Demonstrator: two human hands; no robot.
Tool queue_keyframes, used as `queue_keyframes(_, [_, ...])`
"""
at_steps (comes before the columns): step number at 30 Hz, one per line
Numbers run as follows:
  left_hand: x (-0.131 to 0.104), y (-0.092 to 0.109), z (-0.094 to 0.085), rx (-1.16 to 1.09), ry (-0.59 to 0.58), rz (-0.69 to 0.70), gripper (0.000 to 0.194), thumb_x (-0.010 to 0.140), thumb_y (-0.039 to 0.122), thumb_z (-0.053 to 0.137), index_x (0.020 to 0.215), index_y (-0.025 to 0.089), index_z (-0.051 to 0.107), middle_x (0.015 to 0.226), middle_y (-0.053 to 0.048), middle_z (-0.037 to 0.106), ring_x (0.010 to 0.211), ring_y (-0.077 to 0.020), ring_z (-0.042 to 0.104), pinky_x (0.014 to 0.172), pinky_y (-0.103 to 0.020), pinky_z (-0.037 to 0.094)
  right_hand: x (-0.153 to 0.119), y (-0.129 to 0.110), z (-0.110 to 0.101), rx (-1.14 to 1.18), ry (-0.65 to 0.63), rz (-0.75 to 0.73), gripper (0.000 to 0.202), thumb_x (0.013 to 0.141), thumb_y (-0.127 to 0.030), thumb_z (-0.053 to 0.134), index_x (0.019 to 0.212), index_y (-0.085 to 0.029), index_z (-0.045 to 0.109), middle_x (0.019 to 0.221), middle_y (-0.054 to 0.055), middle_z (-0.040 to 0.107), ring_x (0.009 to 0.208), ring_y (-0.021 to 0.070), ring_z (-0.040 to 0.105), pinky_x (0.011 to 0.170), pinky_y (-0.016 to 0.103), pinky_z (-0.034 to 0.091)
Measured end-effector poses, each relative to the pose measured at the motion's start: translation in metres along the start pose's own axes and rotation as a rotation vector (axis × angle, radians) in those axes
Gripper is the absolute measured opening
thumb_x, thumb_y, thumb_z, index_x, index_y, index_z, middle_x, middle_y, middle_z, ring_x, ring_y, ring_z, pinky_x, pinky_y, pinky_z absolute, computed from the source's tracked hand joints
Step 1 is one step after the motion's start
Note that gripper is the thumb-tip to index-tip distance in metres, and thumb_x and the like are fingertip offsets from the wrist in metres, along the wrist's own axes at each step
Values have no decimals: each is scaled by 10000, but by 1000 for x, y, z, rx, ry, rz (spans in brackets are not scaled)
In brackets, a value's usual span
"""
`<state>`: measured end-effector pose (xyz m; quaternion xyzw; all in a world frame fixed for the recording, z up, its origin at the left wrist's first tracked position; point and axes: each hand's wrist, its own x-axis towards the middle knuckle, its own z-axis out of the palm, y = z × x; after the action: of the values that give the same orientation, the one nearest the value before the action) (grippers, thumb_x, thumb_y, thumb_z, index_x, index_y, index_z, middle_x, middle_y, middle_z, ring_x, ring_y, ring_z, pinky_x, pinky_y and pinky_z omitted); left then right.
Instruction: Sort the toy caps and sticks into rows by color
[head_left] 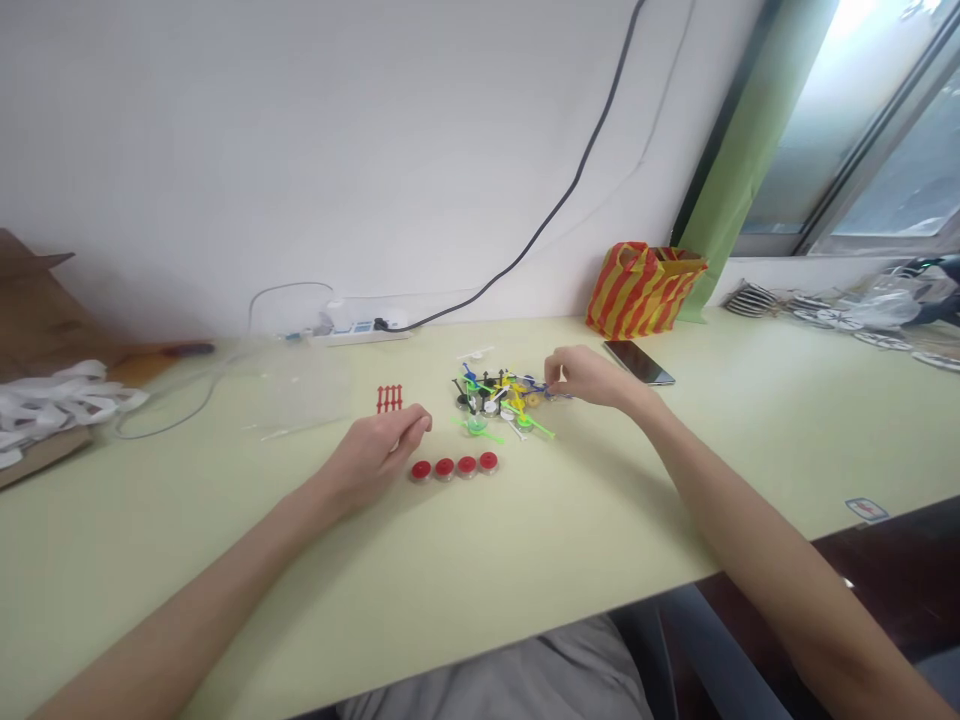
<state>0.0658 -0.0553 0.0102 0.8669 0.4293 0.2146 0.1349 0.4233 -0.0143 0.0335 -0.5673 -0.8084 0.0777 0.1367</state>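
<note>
Open tabletop (517, 560) along near edge between forearms (247, 575); row of red-topped discs (467, 464) and heap of colored pieces (491, 406) block middle; phone (639, 362), striped bag (643, 295) stand in way beyond right hand (589, 375).

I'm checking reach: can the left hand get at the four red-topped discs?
Probably yes: the left hand is close to the red-topped discs, and nothing visible stands between them.

Bag (643, 295), phone (640, 362) and power strip (360, 338)
The striped bag and, nearer, the phone sit right of the right fingers (556, 365); a black cable (577, 180) enters the power strip beyond the left fingers (417, 421).
</note>
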Motion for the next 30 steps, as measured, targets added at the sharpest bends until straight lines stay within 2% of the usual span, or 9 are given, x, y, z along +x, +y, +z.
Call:
queue_keyframes(4, [-1, 2, 3, -37, 50, 41, 304, 1082, 374, 329, 891, 218, 506, 762, 11, 547, 679, -158, 491, 693, -297, 375, -9, 0, -16, -1, 19, 18, 49, 865, -250, 674, 876, -205, 689, 935, 46, 691, 777, 180, 592, 643, 288, 373])
queue_keyframes(8, [-1, 10, 6, -72, 59, 52, 309, 1080, 350, 335, 867, 212, 512, 744, 14, 540, 656, -145, 471, 670, -295, 375, -9, -3, -15, -64, 79, -44, 54, 895, -242, 648, 870, -199, 668, 963, 68, 690, 814, 197, 598, 686, 301, 376])
queue_keyframes(11, [0, 22, 7, -149, 87, 34, 321, 1071, 361, 371, 835, 206, 525, 741, 12, 554, 651, -136, 472, 645, -290, 379, -8, -17, -8, -19, 228, -51, 66, 938, -230, 599, 907, -198, 648, 963, 72, 715, 838, 208, 618, 716, 306, 380])
queue_keyframes(14, [4, 36, 6, -398, 130, -32, 325, 1048, 416, 464, 826, 198, 560, 741, 2, 584, 686, -139, 548, 633, -276, 437, -12, -44, 2, 97, 350, -92, 89, 979, -234, 548, 979, -208, 634, 987, 66, 738, 818, 200, 636, 728, 304, 393])
queue_keyframes(18, [15, 51, 7, -635, 64, -135, 347, 980, 519, 600, 1081, 195, 671, 889, -42, 691, 756, -172, 644, 609, -289, 512, -23, -81, 17, 190, 432, -253, 101, 999, -235, 516, 967, -218, 610, 1000, 70, 725, 877, 206, 646, 767, 305, 423])
queue_keyframes(21, [24, 60, 12, -709, -1, -177, 434, 954, 555, 636, 1194, 199, 693, 1035, -84, 737, 869, -211, 698, 603, -290, 542, -31, -99, 30, 224, 463, -302, 118, 1009, -241, 505, 944, -223, 601, 984, 71, 698, 864, 203, 633, 779, 311, 441])
queue_keyframes(24, [25, 65, 17, -757, 69, -146, 423, 929, 559, 671, 1100, 178, 738, 973, -81, 754, 816, -201, 701, 629, -294, 562, -35, -107, 43, 233, 468, -325, 144, 1009, -215, 493, 920, -228, 606, 1013, 80, 673, 866, 197, 624, 788, 317, 457])
queue_keyframes(27, [18, 66, 18, -777, 106, -170, 400, 899, 551, 712, 1046, 181, 758, 942, -70, 762, 705, -174, 676, 571, -284, 536, -37, -111, 52, 243, 463, -357, 173, 1020, -231, 495, 888, -227, 606, 1025, 92, 645, 888, 197, 612, 802, 324, 470])
queue_keyframes(30, [9, 64, 16, -829, 111, -177, 363, 877, 511, 752, 1040, 186, 760, 952, -68, 766, 751, -191, 698, 600, -291, 552, -39, -113, 57, 300, 473, -405, 219, 1030, -278, 512, 829, -223, 580, 997, 92, 617, 888, 194, 595, 787, 321, 476])
